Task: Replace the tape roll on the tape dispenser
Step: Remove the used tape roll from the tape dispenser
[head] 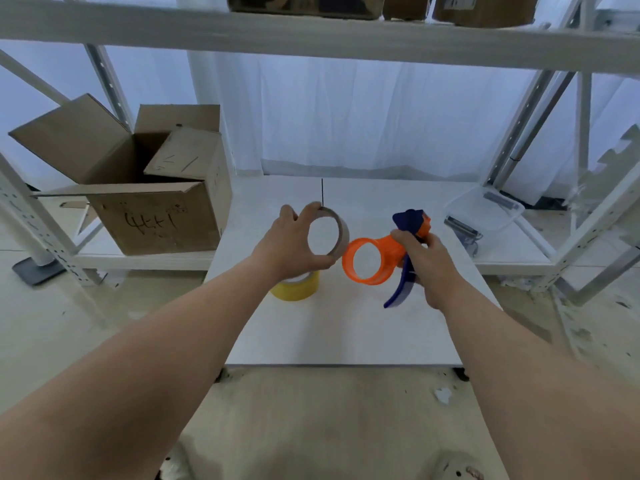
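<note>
My left hand [292, 242] grips a thin cardboard tape core [341, 230], held upright above the white board [346, 327], thumb below and fingers over its top. Just right of it, apart by a small gap, my right hand [426, 261] holds the tape dispenser [377, 258]. The dispenser has an orange hub ring with nothing on it, facing the core, and a blue handle and blade guard. A yellow tape roll [299, 287] lies flat on the board, partly hidden under my left wrist.
An open cardboard box [156, 209] stands on the low shelf at left. A clear plastic tray [485, 211] and a metal part [464, 232] sit at the right. White shelf posts flank both sides, and a shelf beam [311, 32] crosses overhead.
</note>
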A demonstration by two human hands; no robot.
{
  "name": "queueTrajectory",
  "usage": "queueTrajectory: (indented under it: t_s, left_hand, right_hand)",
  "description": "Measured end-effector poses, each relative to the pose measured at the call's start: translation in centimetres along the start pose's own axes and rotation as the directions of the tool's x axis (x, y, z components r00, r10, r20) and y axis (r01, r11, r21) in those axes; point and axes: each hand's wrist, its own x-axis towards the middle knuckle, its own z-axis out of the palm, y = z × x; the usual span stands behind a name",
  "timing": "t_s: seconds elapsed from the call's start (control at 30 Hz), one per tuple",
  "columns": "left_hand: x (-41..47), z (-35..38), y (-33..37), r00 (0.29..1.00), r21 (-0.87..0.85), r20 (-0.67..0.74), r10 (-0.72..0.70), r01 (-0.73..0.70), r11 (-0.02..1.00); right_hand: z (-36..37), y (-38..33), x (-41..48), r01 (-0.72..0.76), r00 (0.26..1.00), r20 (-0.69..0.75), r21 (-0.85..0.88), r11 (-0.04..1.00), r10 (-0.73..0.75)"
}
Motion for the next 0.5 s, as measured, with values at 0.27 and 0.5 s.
queueTrajectory:
  t_s: [0.27,0.5]
  left_hand:
    - [2.1,2.7,-0.6,0.999,0.061,0.022,-0.031,0.029,0.998]
    - [7.0,6.4,-0.1,0.993,0.173,0.116,0.016,-0.036,0.984]
  right_hand:
    - [0.0,1.7,2.7,-0.156,0.985,0.069,-0.05,0.987,0.159]
    - [-0.4,4.0,5.6,-0.232,0.972,0.011,-0.071,0.97,0.233]
